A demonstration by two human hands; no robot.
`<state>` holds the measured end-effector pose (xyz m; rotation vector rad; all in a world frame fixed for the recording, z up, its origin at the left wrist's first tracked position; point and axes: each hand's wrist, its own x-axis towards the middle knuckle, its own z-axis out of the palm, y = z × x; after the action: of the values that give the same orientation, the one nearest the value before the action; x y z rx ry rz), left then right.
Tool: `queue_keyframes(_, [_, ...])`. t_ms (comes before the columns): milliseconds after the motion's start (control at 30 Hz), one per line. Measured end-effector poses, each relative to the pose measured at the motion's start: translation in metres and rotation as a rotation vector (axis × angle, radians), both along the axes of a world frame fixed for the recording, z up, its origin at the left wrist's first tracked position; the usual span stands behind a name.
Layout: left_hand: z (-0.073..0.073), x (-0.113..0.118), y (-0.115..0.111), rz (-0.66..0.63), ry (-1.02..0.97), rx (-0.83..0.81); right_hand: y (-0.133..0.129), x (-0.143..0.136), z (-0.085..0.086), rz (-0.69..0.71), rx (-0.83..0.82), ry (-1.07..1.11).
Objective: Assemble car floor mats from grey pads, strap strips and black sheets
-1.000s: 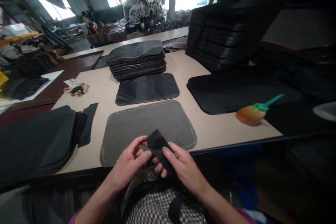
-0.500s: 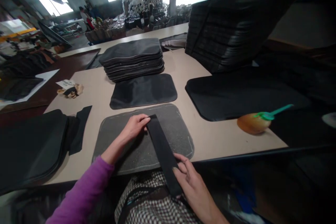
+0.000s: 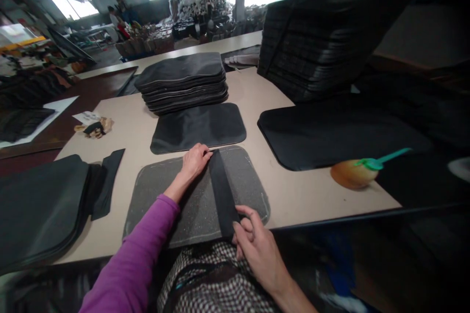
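Observation:
A long black strip lies across a grey panel with rounded corners and chalk-like lines near its edge. My left hand pinches the strip's far end, at the panel's back edge. Its near end is gripped by my right hand, thumb and fingers closed on the strip's side by the table's front edge. Just behind the grey panel lies a smooth black panel. To the left, several more black strips rest beside a pile of black panels.
A stack of black panels stands at the back, a taller one at the back right. On the right, an orange container with a green handle sits by more black panels. Crumpled scraps lie at the left.
Both hands have moved away from me with the strip. Its far end now reaches the grey panel's back edge, and its near end has come up from my lap onto the panel.

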<state>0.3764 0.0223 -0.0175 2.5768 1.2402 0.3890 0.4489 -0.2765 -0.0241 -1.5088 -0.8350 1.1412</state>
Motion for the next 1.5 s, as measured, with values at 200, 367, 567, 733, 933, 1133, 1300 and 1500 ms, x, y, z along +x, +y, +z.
queue_keyframes(200, [0.006, 0.003, -0.008, 0.023, 0.059, 0.047, 0.000, 0.004, -0.003, -0.015, 0.004, -0.058])
queue_keyframes(367, [0.006, 0.006, -0.013, 0.032, 0.085, 0.096, 0.001, 0.006, -0.003, -0.026, 0.015, -0.093])
queue_keyframes(567, [0.002, 0.006, -0.024, -0.231, 0.184, 0.336, 0.002, 0.009, 0.001, -0.031, 0.007, -0.078])
queue_keyframes(733, [-0.001, -0.003, -0.034, -0.259, 0.219, 0.400, 0.004, 0.009, 0.000, -0.026, 0.005, -0.117])
queue_keyframes(933, [-0.002, -0.009, -0.046, -0.218, 0.201, 0.382, 0.003, 0.008, -0.003, 0.003, -0.002, -0.281])
queue_keyframes(1133, [-0.006, -0.011, -0.049, -0.229, 0.177, 0.349, 0.004, 0.009, -0.008, 0.005, -0.002, -0.554])
queue_keyframes(1300, [-0.006, -0.011, -0.049, -0.216, 0.159, 0.351, 0.007, 0.007, -0.008, 0.063, -0.009, -0.739])
queue_keyframes(1500, [-0.005, -0.009, -0.051, -0.198, 0.167, 0.373, -0.009, 0.010, -0.029, 0.085, 0.087, -1.295])
